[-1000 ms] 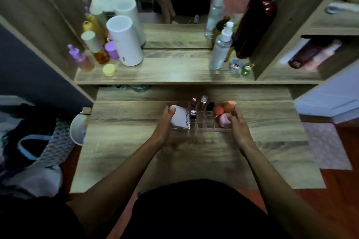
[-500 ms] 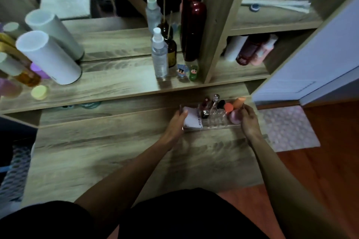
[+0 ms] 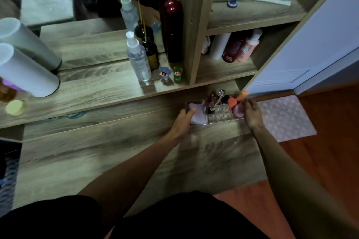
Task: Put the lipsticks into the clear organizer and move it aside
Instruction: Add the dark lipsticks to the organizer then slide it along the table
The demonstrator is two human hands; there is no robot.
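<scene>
Wood-grain tabletop fills the near field, bare between the two forearms and out to its left edge. Two hands frame one clear organizer, which sits at the far right corner of the tabletop, close to the right edge and just below the front lip of the shelf. Left hand: fingers laid against the organizer's left end, touching a pale pink pouch in the left compartment. Right hand: fingers curled against the right end; whether they clamp the wall cannot be told. Roughly three lipsticks stand upright in the middle slots; blur prevents an exact count. Three makeup sponges, orange and pink, occupy the right compartment.

Compared with half a second earlier, the organizer lies nearer the right-hand corner, with both hands at its ends as before.

On the shelf beyond: one clear spray bottle, one brown diffuser bottle behind it, two small figurines side by side, one tall dark red bottle, and one white cylinder far left. Right of the upright divider, three bottles lean in the side cubby.
</scene>
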